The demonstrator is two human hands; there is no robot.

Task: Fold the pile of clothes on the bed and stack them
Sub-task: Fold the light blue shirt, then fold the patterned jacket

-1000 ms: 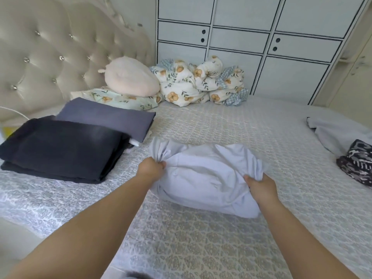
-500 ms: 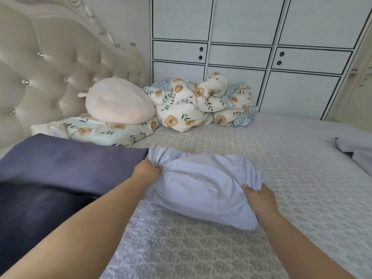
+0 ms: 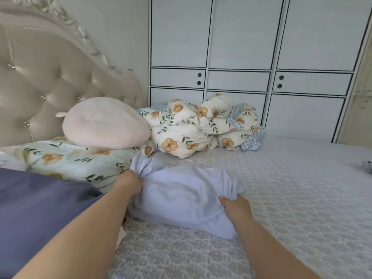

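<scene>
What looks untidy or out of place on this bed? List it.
The floral duvet lies crumpled in a heap against the wardrobe. The pale blue garment, bunched in the left hand and right hand, looks puffy rather than flat-folded.

A home bedroom: a bed (image 3: 281,198) with a tufted headboard (image 3: 50,81), pillows (image 3: 80,160) against it, a floral duvet (image 3: 191,127) and a white wardrobe (image 3: 241,47) beyond the bed.

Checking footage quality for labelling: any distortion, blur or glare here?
Head view: wide-angle bending curves the wardrobe lines; soft daylight, no glare; left hand and right hand gripping the pale blue garment look slightly soft.
</scene>
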